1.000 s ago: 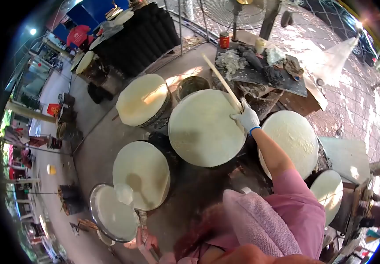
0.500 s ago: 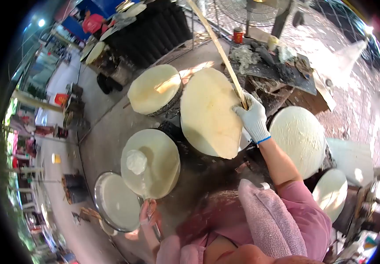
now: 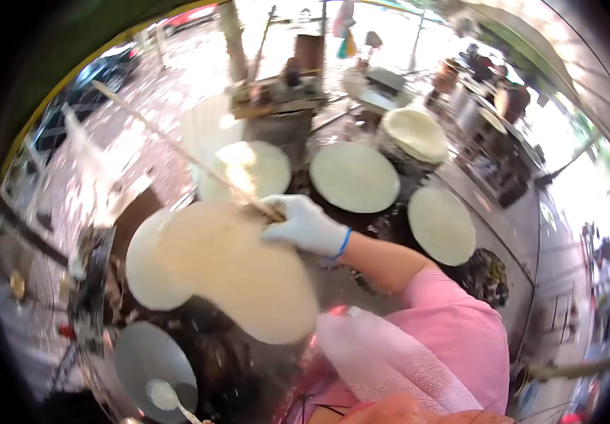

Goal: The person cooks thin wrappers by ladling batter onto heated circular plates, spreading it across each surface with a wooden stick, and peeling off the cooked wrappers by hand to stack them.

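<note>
My right hand (image 3: 301, 222), in a white glove with a blue cuff, is closed round the end of a long wooden stick (image 3: 170, 145) and the edge of a large, thin, pale sheet (image 3: 241, 268). The sheet hangs limp and curved, partly over a pale round (image 3: 151, 272) at the left. Only a sliver of my left hand (image 3: 206, 422) shows at the bottom edge, at the handle of a ladle (image 3: 163, 396) with a whitish bowl. The ladle is over a bare grey round pan (image 3: 139, 357).
Beyond my right arm are pale-coated rounds (image 3: 354, 177), (image 3: 441, 226) and a pale round (image 3: 262, 166) in sunlight. A raised pan (image 3: 414, 134) bears folded pale sheets. Dark clutter (image 3: 488, 275) lies at the right; a cluttered board (image 3: 93, 283) stands at the left.
The view has swung round to the right. The large sheet has come off its round pan and hangs from my right hand. The ladle is now over the grey pan instead of a pale-coated round.
</note>
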Demonstrator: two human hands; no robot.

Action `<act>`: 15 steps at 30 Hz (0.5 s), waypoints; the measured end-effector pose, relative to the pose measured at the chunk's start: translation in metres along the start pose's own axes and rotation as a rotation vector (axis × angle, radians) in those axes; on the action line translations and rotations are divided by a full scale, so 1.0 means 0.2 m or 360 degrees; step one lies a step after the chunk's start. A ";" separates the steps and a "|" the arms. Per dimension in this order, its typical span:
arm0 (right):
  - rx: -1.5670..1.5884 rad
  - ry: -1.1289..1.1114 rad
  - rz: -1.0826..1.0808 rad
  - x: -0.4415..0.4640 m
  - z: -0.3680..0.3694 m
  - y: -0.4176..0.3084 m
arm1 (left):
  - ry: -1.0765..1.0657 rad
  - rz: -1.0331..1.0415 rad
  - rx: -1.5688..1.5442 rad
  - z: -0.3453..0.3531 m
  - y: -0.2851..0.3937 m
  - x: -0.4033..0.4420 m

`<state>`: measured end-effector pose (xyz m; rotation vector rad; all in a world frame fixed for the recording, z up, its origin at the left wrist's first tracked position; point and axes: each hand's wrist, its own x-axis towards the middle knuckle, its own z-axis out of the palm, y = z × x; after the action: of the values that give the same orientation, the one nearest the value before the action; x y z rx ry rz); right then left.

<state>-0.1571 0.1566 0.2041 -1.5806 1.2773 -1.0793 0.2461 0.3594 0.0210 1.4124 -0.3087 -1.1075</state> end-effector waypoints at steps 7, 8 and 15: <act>-0.0814 0.0539 0.0130 -0.25 -1.62 0.41 | -0.0520 -0.0134 0.0193 0.84 -0.26 -0.13; -0.0952 0.0554 0.0189 -0.27 -1.83 0.41 | -0.0550 -0.0150 0.0204 0.95 -0.31 -0.18; -0.2086 0.0584 0.0164 0.03 -2.98 0.29 | -0.0438 -0.0192 0.0262 1.65 -0.68 -0.56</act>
<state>-0.7396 0.0953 0.3288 -2.1844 2.5767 -0.3845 -0.1160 0.2673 0.0185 1.4370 -0.5268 -1.4058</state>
